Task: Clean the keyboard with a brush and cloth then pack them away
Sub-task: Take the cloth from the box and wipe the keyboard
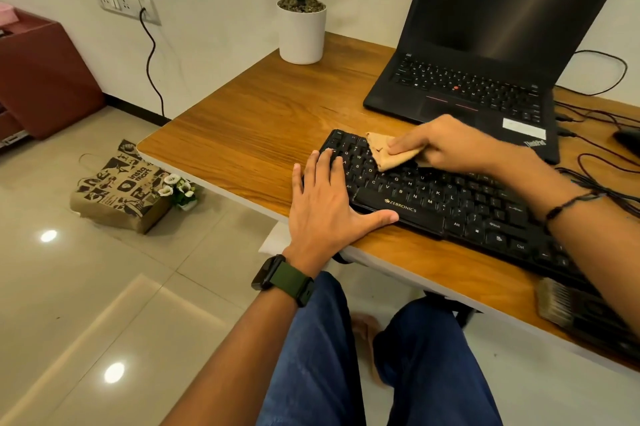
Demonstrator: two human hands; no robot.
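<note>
A black keyboard (433,197) lies slanted on the wooden desk (249,135). My right hand (440,148) grips a folded tan cloth (388,154) and presses it onto the keys at the keyboard's upper left. My left hand (329,207) rests flat with straight fingers on the keyboard's left end, thumb along its front edge. A brush (557,304) with pale bristles lies at the desk's near edge on the right, partly hidden under my right forearm.
An open black laptop (485,79) stands behind the keyboard. A white plant pot (301,32) sits at the desk's back left corner. Cables (595,155) and a dark mouse (628,140) lie at the right. A printed paper bag (117,186) with flowers sits on the floor.
</note>
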